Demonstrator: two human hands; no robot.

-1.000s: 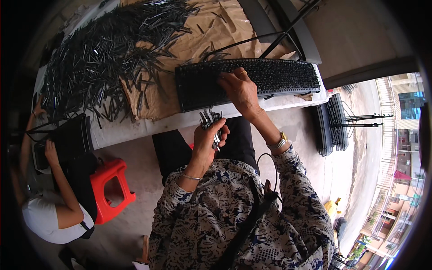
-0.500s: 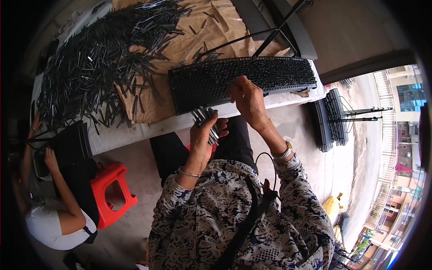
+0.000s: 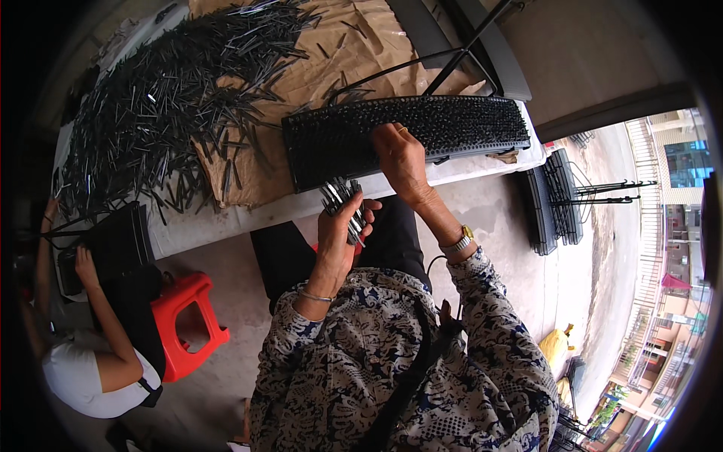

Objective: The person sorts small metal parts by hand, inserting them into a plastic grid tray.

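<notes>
A long black perforated panel [image 3: 331,143] lies along the table's near edge, many of its holes filled with small dark pieces toward the right. Over its near middle, my right hand [image 3: 401,160] is closed in a pinch against the surface; whatever sits between its fingertips is hidden. My left hand [image 3: 340,226] is wrapped round a bunch of thin black strips [image 3: 337,197], held just off the table's edge, close to the panel's near left corner. A large heap of similar loose black strips [image 3: 188,98] covers the table's left part.
Brown paper [image 3: 369,38] lies under the heap and panel on the white-covered table [image 3: 196,235]. Thin black rods [image 3: 459,64] cross behind the panel. At left, a co-worker [image 3: 113,354] sits near a red stool [image 3: 192,324]. Black racks [image 3: 553,200] stand on the floor at right.
My right hand has shifted a little to the left along the panel, its fingers turning down to the surface. My left hand stays nearly in place with the strips.
</notes>
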